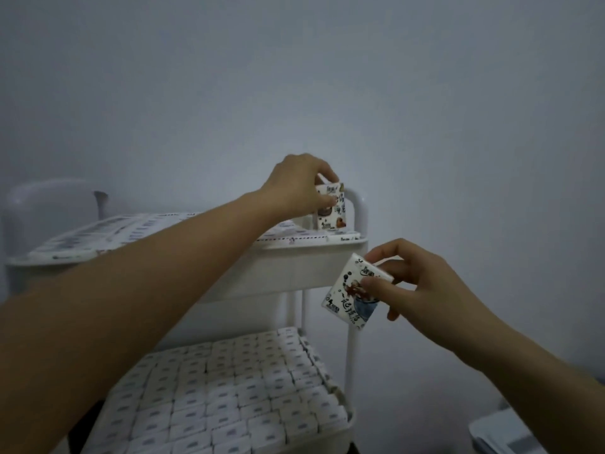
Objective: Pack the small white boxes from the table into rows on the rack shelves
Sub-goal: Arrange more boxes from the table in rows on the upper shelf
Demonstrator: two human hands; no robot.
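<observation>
My left hand (299, 185) reaches over the top shelf (294, 257) of the white rack and grips a small white printed box (332, 208), held upright at the shelf's far right corner. Lower and to the right, off the rack's side, my right hand (412, 283) pinches a second white printed box (352, 296), tilted in the air. Rows of small white boxes (108, 232) cover the top shelf. The lower shelf (348, 417) is packed with rows of the same boxes (229, 391).
The rack's white posts (350, 358) and rounded handle (360, 204) stand at its right end. A plain grey wall is behind. Something white (504, 434) lies at the bottom right corner, partly cut off.
</observation>
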